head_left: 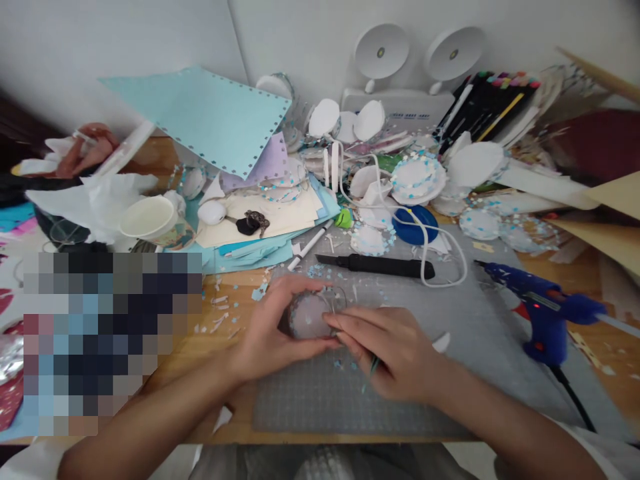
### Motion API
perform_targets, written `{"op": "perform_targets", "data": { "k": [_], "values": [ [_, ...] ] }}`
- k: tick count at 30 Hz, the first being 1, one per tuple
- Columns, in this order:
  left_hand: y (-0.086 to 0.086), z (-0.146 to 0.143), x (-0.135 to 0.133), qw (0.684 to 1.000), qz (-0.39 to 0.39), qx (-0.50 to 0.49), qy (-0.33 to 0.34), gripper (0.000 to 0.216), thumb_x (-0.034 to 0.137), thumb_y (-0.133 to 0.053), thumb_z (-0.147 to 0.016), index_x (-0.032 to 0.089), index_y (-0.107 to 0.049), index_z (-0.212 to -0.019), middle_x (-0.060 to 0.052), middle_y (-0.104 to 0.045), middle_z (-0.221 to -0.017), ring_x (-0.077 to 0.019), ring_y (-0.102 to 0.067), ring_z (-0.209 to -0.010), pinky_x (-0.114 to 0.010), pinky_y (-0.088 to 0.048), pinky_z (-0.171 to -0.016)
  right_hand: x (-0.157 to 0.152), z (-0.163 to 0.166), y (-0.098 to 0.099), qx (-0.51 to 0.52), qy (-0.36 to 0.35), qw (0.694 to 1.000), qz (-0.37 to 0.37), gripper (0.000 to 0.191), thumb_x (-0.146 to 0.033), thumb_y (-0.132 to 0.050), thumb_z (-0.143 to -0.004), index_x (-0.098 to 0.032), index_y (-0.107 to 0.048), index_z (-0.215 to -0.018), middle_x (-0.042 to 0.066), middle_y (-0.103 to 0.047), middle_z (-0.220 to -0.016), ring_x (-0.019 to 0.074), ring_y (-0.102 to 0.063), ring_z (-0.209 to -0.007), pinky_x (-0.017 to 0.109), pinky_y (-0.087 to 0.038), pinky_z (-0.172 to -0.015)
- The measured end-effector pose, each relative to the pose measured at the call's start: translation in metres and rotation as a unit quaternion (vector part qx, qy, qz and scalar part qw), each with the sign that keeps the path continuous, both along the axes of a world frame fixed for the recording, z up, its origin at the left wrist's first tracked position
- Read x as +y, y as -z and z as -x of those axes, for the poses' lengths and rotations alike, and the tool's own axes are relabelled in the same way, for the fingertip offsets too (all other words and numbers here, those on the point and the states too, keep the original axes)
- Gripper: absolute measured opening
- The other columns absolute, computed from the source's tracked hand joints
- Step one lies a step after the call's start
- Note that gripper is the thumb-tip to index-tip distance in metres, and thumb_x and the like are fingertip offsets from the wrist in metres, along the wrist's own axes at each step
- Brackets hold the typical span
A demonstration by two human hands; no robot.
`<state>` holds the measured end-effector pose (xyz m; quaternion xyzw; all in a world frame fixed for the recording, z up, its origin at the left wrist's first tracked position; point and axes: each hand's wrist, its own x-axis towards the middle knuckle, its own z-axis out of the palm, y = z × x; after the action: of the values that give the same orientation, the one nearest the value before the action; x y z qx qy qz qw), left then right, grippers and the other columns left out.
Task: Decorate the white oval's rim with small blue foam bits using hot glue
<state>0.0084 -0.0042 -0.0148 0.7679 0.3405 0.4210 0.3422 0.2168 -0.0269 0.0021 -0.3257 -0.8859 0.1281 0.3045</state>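
My left hand (273,330) curls around a small round whitish piece (310,317) with blue bits along its rim, its fingers and thumb gripping the edges. From the right, my right hand (387,347) pinches a thin strand (344,297) that loops up beside the round piece. The fingertips meet at the piece's right edge. A teal bit (373,370) shows under the right palm; what it belongs to is hidden. Both hands are above the grey cutting mat (310,407), where small blue and white scraps lie.
A black utility knife (380,265) and a white pen (311,248) lie beyond the hands. At right rests a blue glue gun (540,307) with its red light on. Behind are a white cable (465,263), blue-trimmed white discs (417,177), a paper cup (155,223) and teal card (210,120).
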Motion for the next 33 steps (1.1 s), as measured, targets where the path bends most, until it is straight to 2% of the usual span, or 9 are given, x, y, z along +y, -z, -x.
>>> {"op": "perform_targets", "data": {
  "k": [4, 9, 16, 19, 23, 26, 29, 31, 33],
  "values": [
    [0.001, 0.000, -0.001, 0.999, 0.034, -0.023, -0.005, 0.067, 0.028, -0.084, -0.061, 0.020, -0.050, -0.118, -0.010, -0.060, -0.112, -0.0238, -0.058, -0.104, -0.036, -0.047, -0.090, 0.004, -0.004, -0.002, -0.024, -0.044, 0.999, -0.002, 0.043, -0.004, -0.040, -0.074, -0.012, -0.055, -0.113, 0.009, -0.067, -0.097, 0.0145, -0.062, -0.070, 0.026, -0.047, -0.056],
    [0.003, 0.001, 0.000, 0.997, 0.061, -0.045, -0.003, 0.069, 0.026, -0.085, -0.059, 0.022, -0.051, -0.119, -0.009, -0.060, -0.113, -0.0240, -0.057, -0.105, -0.036, -0.045, -0.091, 0.005, -0.003, -0.006, -0.033, -0.060, 0.996, 0.051, 0.040, -0.001, -0.039, -0.075, -0.013, -0.055, -0.110, 0.008, -0.063, -0.093, 0.0147, -0.057, -0.071, 0.026, -0.044, -0.056],
    [-0.001, 0.002, 0.003, 0.994, 0.088, -0.060, 0.010, 0.067, 0.021, -0.083, -0.063, 0.025, -0.054, -0.123, -0.008, -0.061, -0.119, -0.0234, -0.054, -0.110, -0.033, -0.041, -0.092, 0.003, 0.001, 0.002, 0.095, -0.042, 0.990, 0.096, 0.032, 0.003, -0.043, -0.074, -0.012, -0.057, -0.099, 0.008, -0.057, -0.085, 0.0143, -0.051, -0.071, 0.026, -0.041, -0.058],
    [-0.003, 0.001, 0.004, 0.980, 0.144, -0.132, 0.041, 0.070, 0.026, -0.082, -0.065, 0.026, -0.051, -0.128, -0.009, -0.055, -0.129, -0.0262, -0.047, -0.121, -0.035, -0.038, -0.099, 0.003, 0.001, -0.003, 0.146, -0.025, 0.980, 0.133, 0.026, 0.002, -0.043, -0.080, -0.012, -0.059, -0.095, 0.008, -0.059, -0.086, 0.0137, -0.054, -0.077, 0.025, -0.044, -0.065],
    [-0.005, -0.004, 0.004, 0.910, 0.289, -0.281, 0.100, 0.058, 0.046, -0.062, -0.083, 0.022, -0.046, -0.133, -0.013, -0.043, -0.141, -0.0293, -0.038, -0.131, -0.041, -0.031, -0.108, 0.004, 0.000, -0.018, 0.201, -0.002, 0.955, 0.218, 0.019, -0.008, -0.044, -0.088, -0.015, -0.062, -0.085, 0.003, -0.060, -0.079, 0.0100, -0.054, -0.073, 0.022, -0.042, -0.065],
    [-0.009, -0.006, 0.003, 0.818, 0.448, -0.327, 0.153, 0.060, 0.058, -0.049, -0.085, 0.023, -0.045, -0.134, -0.014, -0.045, -0.139, -0.0311, -0.045, -0.124, -0.044, -0.040, -0.099, 0.004, 0.000, -0.024, 0.222, -0.019, 0.936, 0.273, 0.021, -0.014, -0.045, -0.091, -0.015, -0.063, -0.080, 0.002, -0.059, -0.075, 0.0091, -0.054, -0.070, 0.021, -0.041, -0.063],
    [-0.010, -0.005, 0.000, 0.733, 0.558, -0.321, 0.220, 0.063, 0.061, -0.050, -0.083, 0.025, -0.043, -0.135, -0.015, -0.054, -0.129, -0.0302, -0.057, -0.109, -0.045, -0.048, -0.089, 0.004, 0.003, -0.024, 0.230, -0.039, 0.928, 0.290, 0.021, -0.015, -0.045, -0.091, -0.014, -0.062, -0.078, 0.002, -0.059, -0.074, 0.0092, -0.054, -0.071, 0.021, -0.041, -0.063],
    [-0.010, -0.003, -0.001, 0.717, 0.577, -0.309, 0.239, 0.060, 0.054, -0.056, -0.083, 0.024, -0.046, -0.134, -0.015, -0.059, -0.122, -0.0279, -0.061, -0.102, -0.045, -0.049, -0.087, 0.004, 0.006, -0.022, 0.231, -0.055, 0.929, 0.285, 0.020, -0.012, -0.046, -0.090, -0.014, -0.062, -0.078, 0.002, -0.059, -0.073, 0.0097, -0.054, -0.073, 0.021, -0.042, -0.067],
    [-0.010, 0.000, -0.001, 0.720, 0.575, -0.303, 0.241, 0.055, 0.046, -0.061, -0.083, 0.022, -0.050, -0.131, -0.014, -0.061, -0.117, -0.0256, -0.063, -0.098, -0.044, -0.051, -0.086, 0.005, 0.007, -0.020, 0.226, -0.069, 0.932, 0.276, 0.019, -0.009, -0.045, -0.089, -0.013, -0.061, -0.080, 0.003, -0.059, -0.073, 0.0101, -0.054, -0.073, 0.022, -0.043, -0.069]
  ]
}}
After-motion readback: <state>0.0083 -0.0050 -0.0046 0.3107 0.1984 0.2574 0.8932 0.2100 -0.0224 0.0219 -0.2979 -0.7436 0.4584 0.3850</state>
